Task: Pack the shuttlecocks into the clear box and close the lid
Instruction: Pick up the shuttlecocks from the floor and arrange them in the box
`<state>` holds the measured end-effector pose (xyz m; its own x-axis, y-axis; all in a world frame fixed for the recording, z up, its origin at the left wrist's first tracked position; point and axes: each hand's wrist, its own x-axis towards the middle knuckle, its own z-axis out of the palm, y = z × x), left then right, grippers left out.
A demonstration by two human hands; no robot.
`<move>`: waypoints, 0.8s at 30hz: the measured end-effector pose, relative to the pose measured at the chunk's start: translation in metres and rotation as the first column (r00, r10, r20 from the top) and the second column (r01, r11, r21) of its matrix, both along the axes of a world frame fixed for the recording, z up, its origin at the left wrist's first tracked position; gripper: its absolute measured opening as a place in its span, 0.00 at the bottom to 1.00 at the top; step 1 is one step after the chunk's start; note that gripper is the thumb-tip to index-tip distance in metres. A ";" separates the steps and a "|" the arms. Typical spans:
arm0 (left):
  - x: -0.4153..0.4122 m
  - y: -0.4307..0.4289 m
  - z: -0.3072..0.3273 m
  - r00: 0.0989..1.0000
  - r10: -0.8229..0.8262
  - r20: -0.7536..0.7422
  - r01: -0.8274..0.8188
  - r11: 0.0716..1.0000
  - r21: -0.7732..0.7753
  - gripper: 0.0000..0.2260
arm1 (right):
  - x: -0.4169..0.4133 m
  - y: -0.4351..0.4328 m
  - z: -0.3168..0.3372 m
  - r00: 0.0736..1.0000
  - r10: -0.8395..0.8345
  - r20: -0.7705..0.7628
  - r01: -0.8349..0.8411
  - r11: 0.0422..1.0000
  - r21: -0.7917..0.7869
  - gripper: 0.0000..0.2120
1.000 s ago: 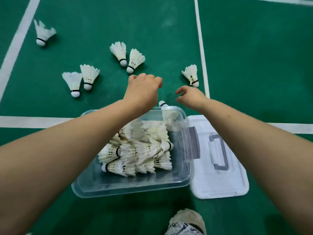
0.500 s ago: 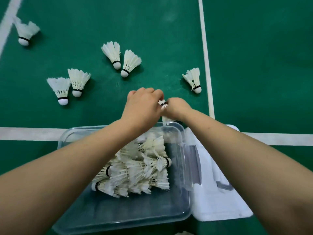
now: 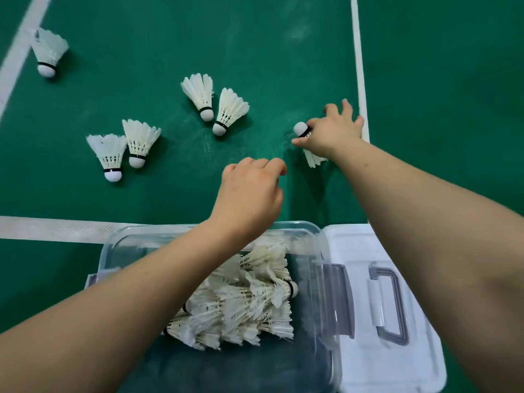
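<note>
Now the right hand (image 3: 331, 133) pinches a shuttlecock (image 3: 300, 128) near its cork; lay it gently in the box (image 3: 300, 226), sparing feathers. Left hand (image 3: 249, 194) is curled; cannot tell what it holds.

No lettering, brand, number or sign is readable on the shuttlecock (image 3: 301, 129) between the fingers (image 3: 346, 108) of the right hand (image 3: 331, 136), the clear box (image 3: 319, 245) or the lid (image 3: 402, 364).

The floor (image 3: 255, 38) is showing deep green, white lines (image 3: 357, 52) crossing it. The shuttlecocks (image 3: 231, 109) are showing white feathers (a thin black band ringing each white cork). The lid (image 3: 397, 364) is showing white, its handle (image 3: 399, 307) grey, the box (image 3: 320, 279) clear.
</note>
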<state>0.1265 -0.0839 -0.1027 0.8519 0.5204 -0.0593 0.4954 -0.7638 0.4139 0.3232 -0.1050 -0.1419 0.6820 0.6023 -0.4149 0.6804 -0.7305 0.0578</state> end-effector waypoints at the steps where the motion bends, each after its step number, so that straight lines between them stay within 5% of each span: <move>1: 0.000 0.000 -0.001 1.000 -0.001 0.011 0.001 1.000 0.000 0.13 | 0.001 0.004 0.001 1.000 0.016 -0.004 -0.016 1.000 -0.026 0.27; 8: 0.000 0.004 -0.004 0.997 0.005 0.077 -0.002 0.999 -0.044 0.14 | 0.006 0.017 -0.004 0.996 -0.022 -0.090 0.002 0.976 -0.217 0.30; 12: 0.001 0.006 -0.005 0.992 0.002 0.127 0.007 0.998 -0.066 0.13 | 0.001 0.021 -0.007 0.998 -0.030 -0.059 0.013 0.963 -0.271 0.21; 24: -0.004 0.011 0.003 0.817 0.421 0.393 -0.267 0.881 -0.390 0.10 | -0.047 0.122 0.039 0.954 0.256 -0.155 -0.274 0.956 -0.106 0.13</move>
<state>0.1225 -0.0724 -0.1000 0.5878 0.8048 0.0824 0.3972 -0.3759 0.8372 0.2760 0.0175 -0.1026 0.4356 0.6907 -0.5772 0.8563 -0.5157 0.0291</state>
